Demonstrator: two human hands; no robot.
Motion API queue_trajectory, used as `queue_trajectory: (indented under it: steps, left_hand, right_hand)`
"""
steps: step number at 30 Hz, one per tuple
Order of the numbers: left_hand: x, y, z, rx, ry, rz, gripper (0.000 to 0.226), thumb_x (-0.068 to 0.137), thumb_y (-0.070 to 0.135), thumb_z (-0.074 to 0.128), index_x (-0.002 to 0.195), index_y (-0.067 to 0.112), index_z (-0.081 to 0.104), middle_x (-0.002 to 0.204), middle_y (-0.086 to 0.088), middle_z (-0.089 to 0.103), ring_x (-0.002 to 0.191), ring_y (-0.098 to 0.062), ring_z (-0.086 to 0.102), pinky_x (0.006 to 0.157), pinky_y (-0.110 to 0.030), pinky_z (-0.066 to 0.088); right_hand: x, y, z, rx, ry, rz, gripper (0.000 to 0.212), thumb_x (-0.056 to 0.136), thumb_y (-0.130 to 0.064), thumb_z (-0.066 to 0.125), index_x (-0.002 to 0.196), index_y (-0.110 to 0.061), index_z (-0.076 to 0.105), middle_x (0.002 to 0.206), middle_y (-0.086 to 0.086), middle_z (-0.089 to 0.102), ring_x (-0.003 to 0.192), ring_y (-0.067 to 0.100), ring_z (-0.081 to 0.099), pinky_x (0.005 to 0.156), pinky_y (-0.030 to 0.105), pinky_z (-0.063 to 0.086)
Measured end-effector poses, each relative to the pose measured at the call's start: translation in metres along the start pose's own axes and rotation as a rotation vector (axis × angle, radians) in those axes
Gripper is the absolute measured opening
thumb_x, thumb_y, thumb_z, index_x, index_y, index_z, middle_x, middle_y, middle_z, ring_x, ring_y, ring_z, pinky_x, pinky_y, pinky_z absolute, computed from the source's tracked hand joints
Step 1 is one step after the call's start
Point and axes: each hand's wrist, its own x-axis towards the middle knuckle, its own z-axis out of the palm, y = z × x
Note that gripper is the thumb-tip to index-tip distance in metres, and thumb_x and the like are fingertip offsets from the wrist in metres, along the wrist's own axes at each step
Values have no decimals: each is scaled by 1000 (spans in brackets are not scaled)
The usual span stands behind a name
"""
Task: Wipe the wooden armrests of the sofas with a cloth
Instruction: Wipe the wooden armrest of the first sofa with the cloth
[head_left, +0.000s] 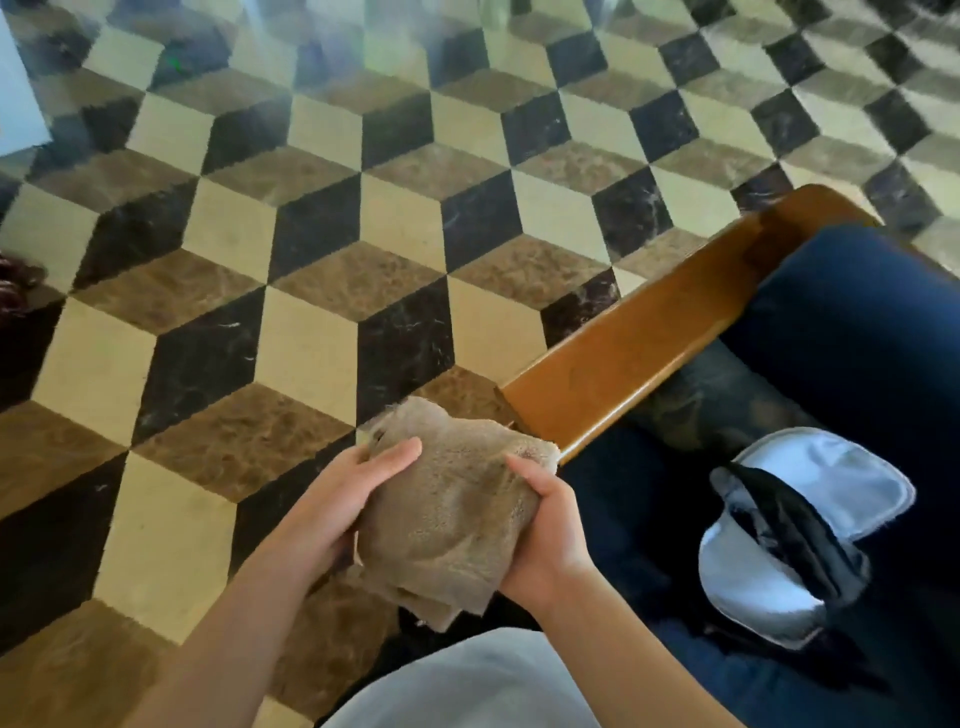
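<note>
1. Two hands hold one brown cloth (457, 514), bunched, in the air just short of the near end of the wooden armrest (649, 327); whether cloth touches wood is hard to tell.
2. Left hand (337, 499): thumb lies over the cloth's upper left edge, fingers curled beneath it.
3. Right hand (550, 525): fingers closed around the cloth's right side.
4. Armrest runs away to the upper right, beside a dark blue sofa seat (857, 332).
5. White-and-black cap (795, 535) lies on the seat.
6. Cube-patterned tiled floor (311, 234) spreads to the left.
</note>
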Motion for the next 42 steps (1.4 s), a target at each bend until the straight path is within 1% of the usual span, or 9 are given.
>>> queue_trajectory:
  steps: [6,11,14,20,23,28,32,37,42]
  left_hand:
    - [78,59,27,328,-41,-11,52,60,73,82,98,38,80,97,8,80,89,-15,77,81,-37,59]
    - [138,110,40,597,-155,139,17,80,53,80,93,42,77,93,9,80,86,-7,76,74,-27,57]
    - [160,148,49,642,-206,179,19,82,40,81,100,42,75,99,6,80,91,-13,77,80,-37,62]
    - [209,235,82,842,-200,432,22,85,49,74,101,33,74,96,5,77,90,-13,74,83,-48,60]
    - [240,263,107,888,-323,478,27,88,51,74,109,35,71,103,6,77,96,-12,73,84,-42,59]
    - [308,278,164,1063,-533,297,51,78,66,72,120,39,66,114,12,74,107,-10,71,90,-37,59]
    - [360,272,221,1273,-771,156,27,89,58,67,112,45,67,106,20,76,99,-2,73,81,-29,59]
    - [410,248,281,1555,-1115,26,11,96,42,66,105,46,61,95,35,71,86,15,67,65,-10,54]
    - [436,240,304,1892,-1388,-58,19,87,50,68,103,40,66,97,19,74,92,-2,70,72,-25,56]
  right_hand:
    - [43,-38,-13,182,244,-132,67,63,-35,83,127,-16,71,120,19,75,103,42,75,84,59,60]
    - [93,-97,-23,232,384,-173,74,54,-27,87,124,-14,67,112,19,78,100,43,76,90,60,57]
    - [119,-137,-17,280,443,-191,76,50,-25,87,122,-15,64,114,19,75,109,44,68,94,58,54]
    - [142,-213,-7,350,359,-289,61,65,-30,87,122,-19,68,104,14,80,104,40,73,86,53,58]
    - [147,-232,-21,430,367,-379,65,62,-33,87,122,-21,67,102,13,80,91,38,78,70,53,62]
    - [155,-238,-51,645,461,-486,66,69,-39,88,129,-24,65,114,12,78,101,38,76,82,57,61]
    - [156,-238,-73,807,632,-528,74,65,-22,86,135,-22,62,127,16,72,114,44,68,93,67,55]
    - [161,-224,-69,1127,890,-599,41,86,-11,69,127,-12,68,114,16,77,108,40,71,92,54,58]
    - [202,-206,-10,1510,1021,-667,34,88,-10,66,123,-11,67,106,18,79,99,41,75,76,50,63]
